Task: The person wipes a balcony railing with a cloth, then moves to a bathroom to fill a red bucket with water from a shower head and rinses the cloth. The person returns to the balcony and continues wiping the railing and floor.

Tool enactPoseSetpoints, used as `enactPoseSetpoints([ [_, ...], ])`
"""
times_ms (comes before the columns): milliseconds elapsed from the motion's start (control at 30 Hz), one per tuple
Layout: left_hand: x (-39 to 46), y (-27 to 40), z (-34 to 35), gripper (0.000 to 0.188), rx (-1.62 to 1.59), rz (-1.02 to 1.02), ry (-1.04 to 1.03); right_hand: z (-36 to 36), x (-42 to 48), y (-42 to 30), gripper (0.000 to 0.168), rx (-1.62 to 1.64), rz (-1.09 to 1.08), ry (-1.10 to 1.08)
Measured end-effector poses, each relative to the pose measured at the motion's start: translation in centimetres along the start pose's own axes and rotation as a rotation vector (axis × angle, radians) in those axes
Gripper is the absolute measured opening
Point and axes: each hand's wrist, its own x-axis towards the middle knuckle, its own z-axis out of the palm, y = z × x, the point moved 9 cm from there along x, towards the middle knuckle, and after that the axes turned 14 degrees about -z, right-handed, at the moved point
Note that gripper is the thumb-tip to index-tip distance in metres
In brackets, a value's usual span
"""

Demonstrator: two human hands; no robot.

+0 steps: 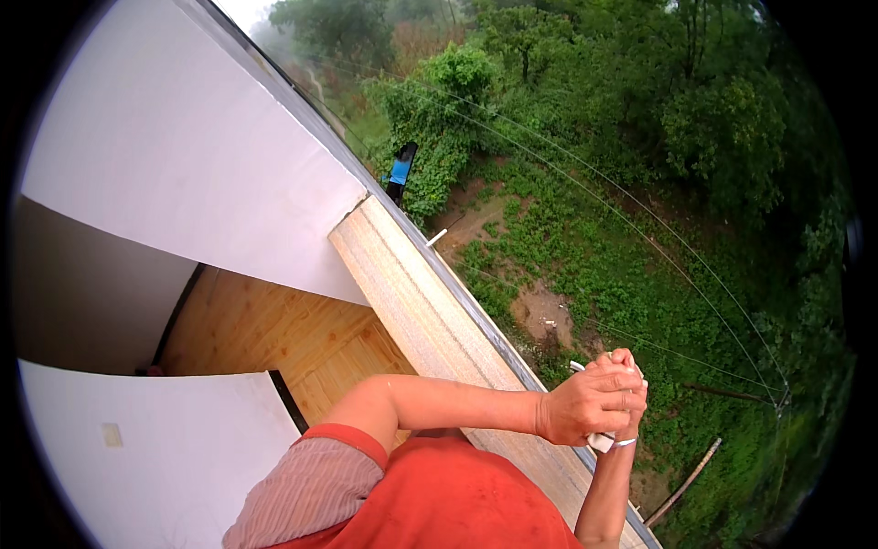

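My left hand (588,405) and my right hand (634,384) are clasped together beyond the outer edge of a stone window sill (439,295). Both are closed around a small white cloth (601,441). Most of the cloth is hidden in the fists, with a pale end hanging below the left palm and another bit poking out above it. The fingers of my right hand show only in part behind the left. A silvery bracelet (624,442) circles my right wrist.
White walls (206,137) flank a wood-look floor (295,322) on the left. A light switch (112,435) is on the lower wall. Outside, far below, lies a green slope (590,247) with trees, crossed by overhead wires (610,182). A short white pipe (437,237) juts from the outer edge.
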Motion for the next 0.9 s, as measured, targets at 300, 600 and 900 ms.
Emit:
enactPoseSetpoints([
  [300, -0.9, 2.9, 1.1, 0.016, 0.029, 0.244, -0.11, 3.9, -0.3, 0.5, 0.021, -0.264, 0.317, -0.354],
  [600, -0.1, 4.7, 2.0, 0.018, 0.175, 0.402, -0.148, 7.3, 0.3, -0.9, 0.026, -0.674, 0.447, -0.551],
  [900, -0.9, 4.8, 4.6, 0.015, 0.325, 0.533, -0.303, 6.3, 0.3, -0.1, 0.024, -0.803, 0.529, -0.543],
])
